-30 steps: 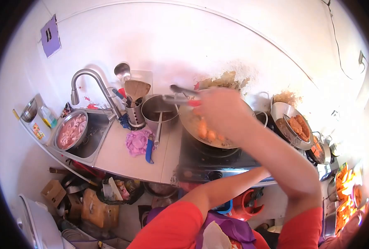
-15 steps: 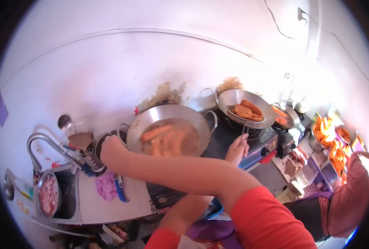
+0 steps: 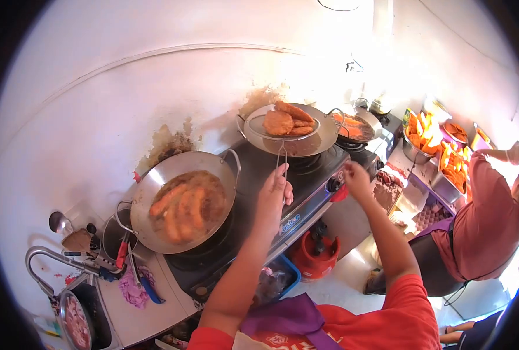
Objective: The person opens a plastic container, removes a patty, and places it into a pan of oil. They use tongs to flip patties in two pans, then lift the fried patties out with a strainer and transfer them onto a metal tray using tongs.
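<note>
My left hand [image 3: 275, 188] is closed round the wire handle of a strainer [image 3: 314, 126], which rests over the middle wok [image 3: 325, 143]. Several browned, breaded pieces [image 3: 288, 121] lie in the strainer. My right hand [image 3: 357, 177] is curled at the stove's front, just right of a black knob [image 3: 333, 185] and over a red cloth [image 3: 339, 193]. What its fingers hold, if anything, is hidden. To the left, a larger wok [image 3: 144, 216] has several long orange-brown pieces [image 3: 180, 211] in bubbling oil.
A red gas cylinder [image 3: 313, 260] stands under the stove. Another person [image 3: 486, 219] works at right beside bowls of orange pieces [image 3: 453, 168]. A red-handled tool [image 3: 122, 255] leans by a pot [image 3: 114, 235] near the sink faucet [image 3: 61, 252].
My right hand has swung from the pot at the left to the stove's front right. My left hand still grips the strainer handle. The view has turned right.
</note>
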`<move>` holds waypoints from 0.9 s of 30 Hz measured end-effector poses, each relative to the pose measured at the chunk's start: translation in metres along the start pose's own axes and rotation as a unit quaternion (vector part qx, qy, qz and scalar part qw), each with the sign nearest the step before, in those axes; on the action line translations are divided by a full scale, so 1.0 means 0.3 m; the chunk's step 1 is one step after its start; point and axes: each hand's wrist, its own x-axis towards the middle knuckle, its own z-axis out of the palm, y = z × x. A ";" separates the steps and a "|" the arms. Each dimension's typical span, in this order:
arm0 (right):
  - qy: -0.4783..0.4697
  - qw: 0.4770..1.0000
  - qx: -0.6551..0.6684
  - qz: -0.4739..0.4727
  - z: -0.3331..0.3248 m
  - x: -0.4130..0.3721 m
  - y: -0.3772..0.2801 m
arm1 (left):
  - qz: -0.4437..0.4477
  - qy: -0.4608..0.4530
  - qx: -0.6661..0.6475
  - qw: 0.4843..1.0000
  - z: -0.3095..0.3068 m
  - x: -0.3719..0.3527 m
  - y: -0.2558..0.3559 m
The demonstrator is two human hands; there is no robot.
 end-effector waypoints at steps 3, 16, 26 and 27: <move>-0.047 0.986 -0.140 -0.072 0.057 -0.124 0.060 | 0.001 -0.008 -0.003 1.000 0.012 0.000 0.021; -0.063 0.973 0.057 0.216 0.063 -0.121 0.000 | -0.006 -0.003 -0.012 1.000 0.019 -0.015 0.027; 0.039 0.992 -0.096 -0.068 0.091 -0.184 0.044 | -0.014 0.003 -0.012 1.000 0.016 -0.003 0.028; 0.057 0.992 -0.077 -0.082 0.097 -0.215 0.046 | -0.014 0.003 -0.012 1.000 0.013 0.000 0.026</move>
